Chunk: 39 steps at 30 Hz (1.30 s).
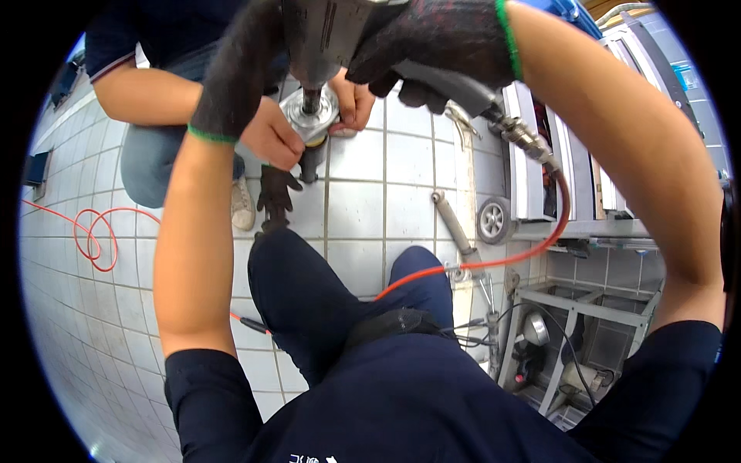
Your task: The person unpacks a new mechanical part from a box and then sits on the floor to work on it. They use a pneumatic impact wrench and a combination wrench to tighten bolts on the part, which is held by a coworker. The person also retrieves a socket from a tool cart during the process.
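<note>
Both my hands wear black gloves with green cuffs and are raised around an air impact wrench (pixel 328 35) at the top centre. My right hand (pixel 448 46) is closed round its handle, near the hose fitting. My left hand (pixel 235 85) presses along the tool's left side; its fingertips run out of view at the top edge. The wrench's socket (pixel 311 100) points down onto the centre of a round metal mount (pixel 320 119). A co-worker's bare hands (pixel 274 135) hold the mount from both sides. Below it shows a dark, narrow part, mostly covered.
A red air hose (pixel 562 204) loops from the wrench past my legs; more hose (pixel 96 231) coils on the tiled floor at left. A black glove (pixel 276 189) lies by my knee. At right are a shock absorber (pixel 454 220), a wheeled cabinet (pixel 575 154) and a metal rack (pixel 571 305).
</note>
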Each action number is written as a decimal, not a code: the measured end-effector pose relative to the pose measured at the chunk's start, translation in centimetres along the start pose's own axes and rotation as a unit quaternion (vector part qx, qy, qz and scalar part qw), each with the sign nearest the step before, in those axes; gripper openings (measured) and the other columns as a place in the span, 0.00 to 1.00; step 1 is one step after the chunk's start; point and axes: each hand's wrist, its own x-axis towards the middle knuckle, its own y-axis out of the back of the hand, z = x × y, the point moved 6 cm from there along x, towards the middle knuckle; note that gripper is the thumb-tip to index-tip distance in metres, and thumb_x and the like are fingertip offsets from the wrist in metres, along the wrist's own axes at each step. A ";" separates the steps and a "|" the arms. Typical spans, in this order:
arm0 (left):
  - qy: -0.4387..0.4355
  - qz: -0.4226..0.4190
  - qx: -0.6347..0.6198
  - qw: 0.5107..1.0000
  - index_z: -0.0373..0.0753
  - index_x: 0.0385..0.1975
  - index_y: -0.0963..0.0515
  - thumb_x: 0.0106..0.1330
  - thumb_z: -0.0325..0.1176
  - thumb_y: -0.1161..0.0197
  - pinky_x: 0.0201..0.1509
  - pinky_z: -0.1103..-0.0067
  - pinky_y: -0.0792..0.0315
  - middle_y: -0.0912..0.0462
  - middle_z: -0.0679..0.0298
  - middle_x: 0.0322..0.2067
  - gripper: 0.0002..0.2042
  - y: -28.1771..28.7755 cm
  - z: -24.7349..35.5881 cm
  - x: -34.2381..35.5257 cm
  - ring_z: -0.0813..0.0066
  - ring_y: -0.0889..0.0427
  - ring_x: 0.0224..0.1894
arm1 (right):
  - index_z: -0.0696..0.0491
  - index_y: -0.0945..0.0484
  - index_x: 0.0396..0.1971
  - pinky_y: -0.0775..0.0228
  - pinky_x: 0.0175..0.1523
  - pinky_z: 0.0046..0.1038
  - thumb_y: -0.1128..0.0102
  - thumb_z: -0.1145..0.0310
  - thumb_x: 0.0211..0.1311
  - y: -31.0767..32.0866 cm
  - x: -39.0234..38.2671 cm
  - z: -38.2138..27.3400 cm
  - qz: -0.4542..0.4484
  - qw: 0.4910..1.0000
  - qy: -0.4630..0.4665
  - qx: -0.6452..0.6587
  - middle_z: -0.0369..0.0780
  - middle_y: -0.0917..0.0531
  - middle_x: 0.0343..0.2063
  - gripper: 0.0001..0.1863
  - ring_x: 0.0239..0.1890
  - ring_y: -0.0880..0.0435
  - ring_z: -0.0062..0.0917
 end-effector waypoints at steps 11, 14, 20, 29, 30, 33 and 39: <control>0.029 -0.172 0.342 0.923 0.46 0.46 0.12 0.65 0.44 0.28 0.48 0.64 0.17 0.09 0.56 0.42 0.14 -3.1 -2.9 0.2 0.54 0.10 0.43 | 0.59 0.15 0.55 0.15 0.32 0.31 0.31 0.67 0.71 2.2 -4.2 1.9 0.114 0.954 0.120 -0.249 0.44 0.10 0.31 0.17 0.29 0.09 0.29; -0.190 -0.127 0.367 0.902 0.42 0.50 0.13 0.71 0.28 0.33 0.51 0.69 0.16 0.09 0.57 0.44 0.10 0.1 4.2 0.3 0.58 0.10 0.46 | 0.54 0.13 0.53 0.17 0.33 0.29 0.31 0.66 0.68 3.9 -7.5 0.7 0.171 0.978 0.026 -0.113 0.41 0.11 0.32 0.16 0.31 0.11 0.26; -0.303 -0.115 0.452 0.831 0.33 0.59 0.20 0.75 0.25 0.34 0.52 0.73 0.15 0.11 0.57 0.45 0.15 -1.7 14.8 -3.8 0.69 0.10 0.48 | 0.53 0.14 0.56 0.17 0.50 0.32 0.25 0.67 0.62 4.1 -10.4 7.2 0.204 0.818 0.459 -0.279 0.42 0.10 0.44 0.22 0.44 0.10 0.30; 0.372 -0.283 0.161 0.869 0.39 0.57 0.17 0.66 0.40 0.25 0.56 0.63 0.20 0.11 0.49 0.47 0.21 -6.1 -2.9 -25.7 0.47 0.12 0.52 | 0.54 0.17 0.54 0.19 0.61 0.35 0.17 0.55 0.54 -21.8 7.2 26.1 0.036 0.957 0.270 0.101 0.44 0.10 0.48 0.30 0.51 0.10 0.38; 0.409 -0.293 0.155 0.850 0.39 0.58 0.17 0.67 0.40 0.26 0.58 0.64 0.20 0.10 0.50 0.48 0.22 -5.5 -5.3 -28.4 0.49 0.12 0.53 | 0.53 0.17 0.56 0.21 0.65 0.35 0.17 0.54 0.55 -26.1 9.8 27.1 -0.039 0.958 0.178 0.220 0.44 0.11 0.53 0.32 0.55 0.11 0.37; 0.525 -0.169 0.062 0.832 0.37 0.52 0.16 0.68 0.42 0.28 0.46 0.68 0.18 0.10 0.59 0.38 0.18 -4.1 -13.4 -40.9 0.67 0.12 0.39 | 0.52 0.17 0.57 0.23 0.66 0.41 0.23 0.39 0.56 -32.6 15.4 27.1 -0.032 0.983 0.173 0.047 0.47 0.12 0.56 0.37 0.57 0.13 0.43; 0.681 0.068 -0.004 0.730 0.35 0.39 0.17 0.68 0.45 0.29 0.22 0.74 0.25 0.23 0.67 0.21 0.16 -6.8 -18.5 -52.4 0.76 0.23 0.18 | 0.54 0.17 0.59 0.22 0.63 0.44 0.28 0.29 0.54 -38.5 24.0 27.6 -0.049 0.988 0.051 -0.136 0.52 0.12 0.53 0.46 0.58 0.13 0.46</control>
